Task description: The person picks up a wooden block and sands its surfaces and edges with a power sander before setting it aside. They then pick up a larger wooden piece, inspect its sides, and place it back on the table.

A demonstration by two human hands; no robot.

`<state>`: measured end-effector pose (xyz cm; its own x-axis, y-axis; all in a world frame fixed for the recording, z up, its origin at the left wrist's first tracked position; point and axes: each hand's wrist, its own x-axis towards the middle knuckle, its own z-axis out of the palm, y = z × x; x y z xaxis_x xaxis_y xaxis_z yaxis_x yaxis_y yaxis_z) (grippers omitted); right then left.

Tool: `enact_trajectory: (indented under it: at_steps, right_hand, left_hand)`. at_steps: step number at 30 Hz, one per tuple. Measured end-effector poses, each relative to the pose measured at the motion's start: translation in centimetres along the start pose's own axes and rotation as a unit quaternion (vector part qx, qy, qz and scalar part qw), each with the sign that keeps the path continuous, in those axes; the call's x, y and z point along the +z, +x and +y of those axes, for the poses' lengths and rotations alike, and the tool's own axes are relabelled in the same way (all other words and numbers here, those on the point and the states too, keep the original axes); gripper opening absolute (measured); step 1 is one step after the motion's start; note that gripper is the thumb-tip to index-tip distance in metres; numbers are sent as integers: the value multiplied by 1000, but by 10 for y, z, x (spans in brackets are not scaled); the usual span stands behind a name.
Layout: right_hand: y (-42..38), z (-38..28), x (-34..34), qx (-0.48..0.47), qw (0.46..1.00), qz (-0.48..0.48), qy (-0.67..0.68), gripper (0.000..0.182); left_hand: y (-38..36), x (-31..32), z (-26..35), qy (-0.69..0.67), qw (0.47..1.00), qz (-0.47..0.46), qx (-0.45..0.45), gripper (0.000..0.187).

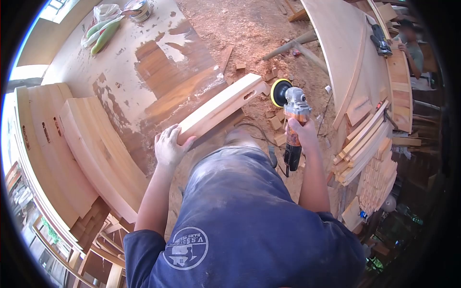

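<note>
My left hand (169, 145) grips the near end of a pale wooden beam (216, 106), thumb on its end and fingers over the top. The beam lies slanting at the table edge, with a slot cut in its side near the far end. In my right hand (303, 132) is an orange and grey angle grinder (297, 113), held upright by its body. Its round pad (280, 93), black with a yellow rim, faces the beam's far end and stands a little apart from it.
The stained table (129, 86) bears green vegetables (105, 36) and a tub (138, 10). Curved boards (96, 144) are stacked at left, wooden strips (365, 149) at right. A power tool (380, 41) rests on a panel at upper right, near another person (414, 53). Shavings cover the floor.
</note>
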<state>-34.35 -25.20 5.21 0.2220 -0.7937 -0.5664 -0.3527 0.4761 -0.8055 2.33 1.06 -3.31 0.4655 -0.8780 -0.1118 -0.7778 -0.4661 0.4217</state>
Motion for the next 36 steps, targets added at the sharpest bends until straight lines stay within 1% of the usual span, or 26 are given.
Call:
enact_trajectory:
  at_steps: [3, 4, 7, 9, 10, 12, 13, 14, 15, 16, 17, 18, 19, 21, 22, 25, 26, 28, 29, 30, 32, 33, 34, 36]
  right_hand:
    - [-14, -7, 2, -21, 997, -11, -79, 33]
    - [-16, -7, 2, -19, 995, -13, -101, 31]
    - [-19, -12, 15, -13, 987, -30, -156, 29]
    - [-21, -22, 31, -8, 982, -47, -181, 30]
    - [-17, -21, 36, 59, 980, -65, -178, 35]
    - [-5, -5, 50, -25, 979, -93, -183, 40]
    - [0, -6, 60, -69, 974, -109, -185, 42]
    - [4, -13, 65, -13, 965, -143, -218, 51]
    - [6, -16, 73, -18, 961, -157, -226, 55]
    - [11, -19, 82, -25, 956, -173, -236, 58]
    - [14, -21, 89, -30, 950, -191, -243, 61]
    - [21, -21, 95, -33, 939, -193, -283, 68]
    - [28, -22, 100, -38, 937, -193, -287, 69]
    - [37, -26, 109, -43, 936, -190, -292, 70]
    - [43, -26, 114, -64, 934, -209, -284, 72]
    - [42, -46, 128, -28, 909, -227, -349, 74]
    - [43, -43, 134, -45, 902, -242, -355, 75]
    - [42, -36, 148, -80, 887, -272, -364, 79]
    - [38, -34, 158, -79, 872, -290, -387, 81]
    - [30, -34, 172, -79, 856, -306, -410, 83]
    - [15, -32, 203, -74, 819, -335, -460, 91]
    - [7, -32, 219, -81, 807, -343, -474, 92]
    - [-2, -32, 234, -88, 795, -351, -487, 93]
    - [-16, -27, 261, -114, 770, -365, -510, 97]
  left_hand:
    - [-5, -5, 21, 75, 992, -90, -40, 70]
    - [2, -3, 20, -16, 984, -163, -77, 75]
    - [3, 4, 35, -7, 984, -164, -72, 75]
    - [5, 13, 32, 2, 994, -99, -48, 73]
    - [9, 16, 31, 0, 996, -75, -42, 73]
    - [18, 21, 26, -5, 999, -33, -37, 73]
    - [26, 20, 24, 2, 999, -31, -36, 71]
    - [33, 18, 21, 8, 999, -28, -35, 69]
    - [36, 16, 17, 15, 999, -26, -38, 67]
    - [35, 12, 12, 20, 999, -34, -33, 76]
    - [29, 6, 6, 27, 997, -42, -51, 81]
    - [22, -4, 1, 35, 996, -52, -69, 87]
    - [17, -11, -6, 43, 994, -61, -85, 92]
    - [-10, -12, -36, 22, 988, -54, -142, 96]
    - [-20, -11, -51, 10, 985, -52, -167, 99]
    - [-44, -1, -78, -20, 982, -31, -185, 105]
    - [-48, 5, -84, -33, 980, -50, -192, 115]
    - [-47, 6, -77, 26, 977, -68, -199, 119]
    - [-44, 6, -73, 55, 975, -78, -201, 121]
    - [-44, 10, -76, 47, 973, -87, -206, 121]
    - [-44, 14, -79, 58, 974, -75, -206, 114]
    - [-45, 17, -83, 63, 974, -69, -206, 110]
    - [-46, 24, -92, 81, 975, -65, -198, 100]
    - [-50, 34, -100, 44, 978, -43, -200, 94]
